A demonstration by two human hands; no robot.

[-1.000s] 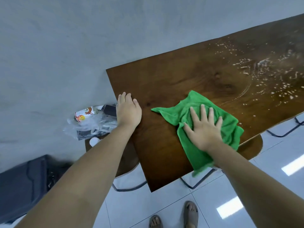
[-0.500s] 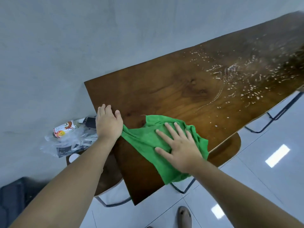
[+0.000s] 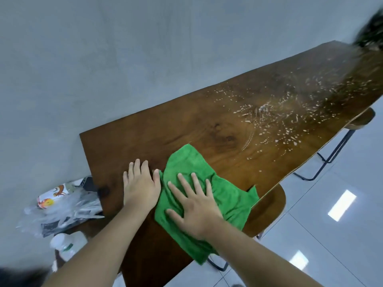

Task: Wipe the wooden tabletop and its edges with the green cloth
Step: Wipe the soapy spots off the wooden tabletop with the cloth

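Subject surface: a long dark brown wooden tabletop runs from the lower centre of the frame to the upper right, set against a plain grey wall.

Cloth: a crumpled bright green microfibre cloth lies on the tabletop in the lower centre of the frame, near the table's left end. Its lower corner hangs over the near edge, and another corner reaches the same edge further right.

Right hand: palm down on the middle of the cloth, fingers straight and spread apart, pressing it to the wood. Nothing is gripped.

Left hand: palm flat on bare wood just left of the cloth, fingers straight and close together. Its thumb side touches the cloth's left edge. It holds nothing.

Surface condition: white specks and smears are scattered over the tabletop toward the upper right, well apart from the cloth. The wood around the hands shows none.

Surroundings: a clear plastic bag of mixed items sits at lower left, below the table's end, with a white plastic bottle with a green label under it in the frame. A brown wooden chair seat shows beneath the near edge. Black metal legs stand on a pale tiled floor at right. A dark blurred shape at upper right cannot be identified.
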